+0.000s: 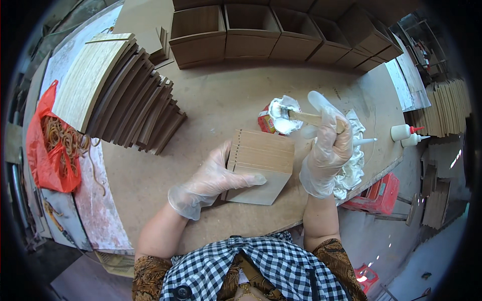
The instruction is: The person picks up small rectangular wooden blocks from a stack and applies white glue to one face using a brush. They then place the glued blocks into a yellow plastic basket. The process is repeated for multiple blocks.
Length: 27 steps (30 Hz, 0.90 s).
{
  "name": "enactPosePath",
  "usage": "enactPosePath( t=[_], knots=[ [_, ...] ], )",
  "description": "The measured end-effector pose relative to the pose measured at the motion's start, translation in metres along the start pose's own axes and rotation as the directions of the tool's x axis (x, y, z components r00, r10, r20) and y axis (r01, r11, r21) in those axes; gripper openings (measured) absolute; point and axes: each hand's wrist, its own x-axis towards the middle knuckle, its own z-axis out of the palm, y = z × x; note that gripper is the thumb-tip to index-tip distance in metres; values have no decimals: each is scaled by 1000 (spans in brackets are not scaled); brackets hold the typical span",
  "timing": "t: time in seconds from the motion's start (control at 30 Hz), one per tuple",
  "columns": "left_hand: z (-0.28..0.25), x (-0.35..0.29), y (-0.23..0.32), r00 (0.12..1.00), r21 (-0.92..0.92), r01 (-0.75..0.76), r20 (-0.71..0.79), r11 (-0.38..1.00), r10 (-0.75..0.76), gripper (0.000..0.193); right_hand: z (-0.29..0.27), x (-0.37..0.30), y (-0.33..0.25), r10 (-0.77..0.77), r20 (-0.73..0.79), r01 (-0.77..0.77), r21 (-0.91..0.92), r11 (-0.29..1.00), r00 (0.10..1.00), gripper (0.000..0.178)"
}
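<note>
My left hand [213,180], in a clear plastic glove, grips the left side of a small wooden box [263,150], its thumb across the near face. A row of dark notches runs along the box's left edge. My right hand [330,150], gloved the same way, pinches the flat wooden handle of a brush [306,118]. The brush's tip, coated in white, rests at a red tub [264,119] whose top is heaped with white paste [286,108]. The tub stands just beyond the box. Beside my right hand lies a crumpled white cloth [351,173].
Open wooden boxes [251,44] line the table's far side. Stacked wooden panels [95,75] rise at left, near a red bag of rubber bands [55,143]. White squeeze bottles [401,132] stand at the right edge, above a red stool [379,194]. Boards [444,108] are stacked beyond.
</note>
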Motion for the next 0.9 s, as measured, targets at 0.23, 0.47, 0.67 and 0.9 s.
enactPosePath(
  t=[0.23, 0.47, 0.67, 0.9],
  knots=[
    [1, -1, 1, 1000, -22, 6, -1, 1000, -6, 75, -7, -2, -11, 71, -28, -75, -205, 976, 997, 21],
    [1, 0, -3, 999, 11, -33, 10, 999, 33, 76, -4, 5, -28, 127, -173, -169, -258, 951, 977, 19],
    [6, 7, 2, 991, 58, -96, 96, 994, 90, 78, -5, 14, -42, 346, -142, -368, -179, 913, 928, 19],
    [11, 15, 7, 996, 8, -62, 68, 998, 61, 77, -8, 35, -69, 305, -295, -338, -65, 939, 906, 19]
  ],
)
